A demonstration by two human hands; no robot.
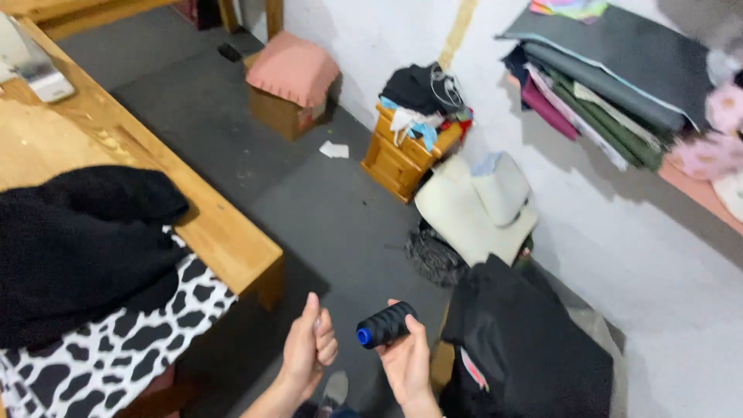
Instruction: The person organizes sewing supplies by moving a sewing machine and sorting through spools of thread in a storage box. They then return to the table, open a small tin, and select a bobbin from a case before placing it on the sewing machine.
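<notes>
Head view: right hand (pixel 405 358) fingers wrap the black thread spool (pixel 385 324); its blue end points toward the left hand (pixel 308 347), fingers loosely apart, just beside.

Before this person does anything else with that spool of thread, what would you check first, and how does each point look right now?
1. Spool of black thread firmly held in the right hand: ok, fingers wrap it.
2. Left hand free: ok, open and apart from the spool.
3. Loose thread end found: cannot tell, none visible.
4. Blue core end of the spool unblocked: ok, it shows at the left end.
5. Room on the wooden table: not ok close by, black cloth and cow-print fabric cover the near part.
6. Floor underfoot free of clutter: cannot tell, hands hide it.
</notes>
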